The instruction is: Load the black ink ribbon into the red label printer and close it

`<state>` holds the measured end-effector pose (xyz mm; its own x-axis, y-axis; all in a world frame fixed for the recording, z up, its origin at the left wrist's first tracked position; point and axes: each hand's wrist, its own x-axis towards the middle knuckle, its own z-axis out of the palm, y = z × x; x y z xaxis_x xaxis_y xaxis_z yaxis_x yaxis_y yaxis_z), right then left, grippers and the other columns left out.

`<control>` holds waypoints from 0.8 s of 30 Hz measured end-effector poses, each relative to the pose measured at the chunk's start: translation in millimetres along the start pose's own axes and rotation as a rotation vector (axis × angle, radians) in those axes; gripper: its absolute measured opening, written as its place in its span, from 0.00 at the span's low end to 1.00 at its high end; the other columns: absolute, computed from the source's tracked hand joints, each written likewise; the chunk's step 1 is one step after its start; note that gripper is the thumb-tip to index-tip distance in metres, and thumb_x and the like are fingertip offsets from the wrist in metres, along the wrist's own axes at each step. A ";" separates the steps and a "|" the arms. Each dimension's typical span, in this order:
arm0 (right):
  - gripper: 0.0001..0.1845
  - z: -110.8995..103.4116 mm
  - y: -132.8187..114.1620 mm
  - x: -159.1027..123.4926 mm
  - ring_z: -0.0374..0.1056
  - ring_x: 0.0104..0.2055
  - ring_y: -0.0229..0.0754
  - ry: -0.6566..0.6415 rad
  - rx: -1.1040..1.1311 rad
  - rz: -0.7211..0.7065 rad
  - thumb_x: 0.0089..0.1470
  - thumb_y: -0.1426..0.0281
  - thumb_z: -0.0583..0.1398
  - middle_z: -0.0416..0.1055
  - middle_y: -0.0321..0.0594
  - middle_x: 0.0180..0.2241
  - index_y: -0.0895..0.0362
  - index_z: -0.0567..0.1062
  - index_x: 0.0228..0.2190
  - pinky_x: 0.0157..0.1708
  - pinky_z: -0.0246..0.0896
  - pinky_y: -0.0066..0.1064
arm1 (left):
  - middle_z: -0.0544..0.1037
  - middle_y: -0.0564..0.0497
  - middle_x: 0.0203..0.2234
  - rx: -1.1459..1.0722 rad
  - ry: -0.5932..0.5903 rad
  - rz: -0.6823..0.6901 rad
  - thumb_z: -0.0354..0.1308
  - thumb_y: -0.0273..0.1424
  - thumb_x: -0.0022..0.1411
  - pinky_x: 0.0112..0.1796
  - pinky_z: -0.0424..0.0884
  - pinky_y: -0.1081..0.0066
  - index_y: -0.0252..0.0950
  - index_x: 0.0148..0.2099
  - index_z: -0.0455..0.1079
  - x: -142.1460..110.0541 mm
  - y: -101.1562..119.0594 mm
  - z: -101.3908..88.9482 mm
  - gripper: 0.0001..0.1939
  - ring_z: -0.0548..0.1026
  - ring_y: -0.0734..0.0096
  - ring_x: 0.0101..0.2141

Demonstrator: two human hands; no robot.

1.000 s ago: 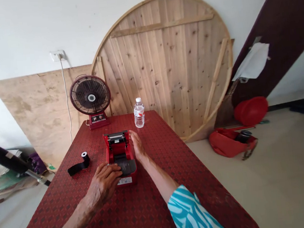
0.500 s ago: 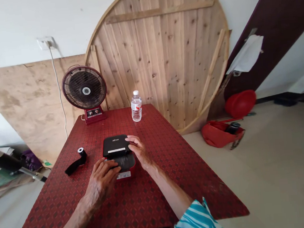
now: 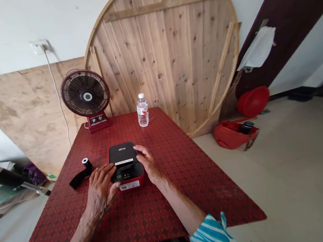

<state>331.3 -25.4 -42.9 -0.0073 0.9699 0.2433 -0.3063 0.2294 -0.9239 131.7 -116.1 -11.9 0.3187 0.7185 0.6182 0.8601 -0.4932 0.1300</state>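
Note:
A small black and red printer [image 3: 125, 153] sits on the table in the head view, its front cover down and a barcode label on its front face. My left hand [image 3: 101, 189] lies along the printer's left front corner, fingers stretched out and thumb near the label. On the opposite side, my right hand [image 3: 150, 166] rests with extended fingers against the right edge. Left of the printer, a roll of black ribbon or tape [image 3: 86, 164] with a white core stands partly unrolled, its loose end trailing across the tabletop.
The table [image 3: 170, 215] has a red patterned top. A fan [image 3: 86, 96] and a water bottle [image 3: 143, 113] stand at its far side. Behind leans a large round wooden board [image 3: 163, 56]. On the floor at right are a red bag [image 3: 228, 135] and a red basin [image 3: 253, 101].
The printer's front compartment was uncovered, with my left fingers in it; its cover is now down. My left hand has drawn back to the left corner. My right hand stays at the right edge.

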 end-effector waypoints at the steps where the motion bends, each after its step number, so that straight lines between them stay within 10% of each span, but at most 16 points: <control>1: 0.18 0.4 0.5 -0.7 0.62 0.56 0.46 0.002 0.004 -0.001 0.45 0.67 0.59 0.70 0.35 0.50 0.48 0.78 0.40 0.59 0.54 0.40 | 0.75 0.42 0.51 -0.001 -0.002 -0.002 0.49 0.40 0.67 0.55 0.59 0.53 0.37 0.57 0.67 -0.9 0.2 0.8 0.20 0.70 0.54 0.53; 6: 0.19 2.1 0.4 -1.6 0.63 0.55 0.47 0.010 0.014 0.013 0.44 0.68 0.58 0.71 0.35 0.49 0.49 0.77 0.41 0.59 0.55 0.42 | 0.76 0.43 0.50 -0.169 -0.015 -0.111 0.51 0.40 0.66 0.56 0.59 0.53 0.39 0.55 0.69 -1.6 0.5 -0.1 0.19 0.71 0.56 0.52; 14: 0.22 3.0 8.5 0.1 0.69 0.50 0.48 0.032 0.155 0.118 0.44 0.65 0.61 0.74 0.36 0.47 0.49 0.75 0.45 0.52 0.62 0.42 | 0.70 0.44 0.58 -0.989 0.149 -0.864 0.58 0.44 0.60 0.54 0.68 0.63 0.38 0.59 0.65 -3.0 -4.2 13.7 0.27 0.68 0.58 0.57; 24: 0.21 1.6 47.3 -12.8 0.67 0.51 0.49 0.151 0.107 0.105 0.52 0.55 0.59 0.74 0.39 0.47 0.52 0.75 0.45 0.49 0.62 0.39 | 0.75 0.44 0.52 -1.350 0.124 -1.011 0.67 0.34 0.45 0.43 0.73 0.67 0.37 0.55 0.69 17.5 -8.0 20.5 0.33 0.76 0.57 0.48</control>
<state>315.3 -27.1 -89.2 0.0955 0.9911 0.0924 -0.4112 0.1238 -0.9031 138.5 -89.5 -17.9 -0.1937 0.9781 -0.0766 -0.2653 0.0229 0.9639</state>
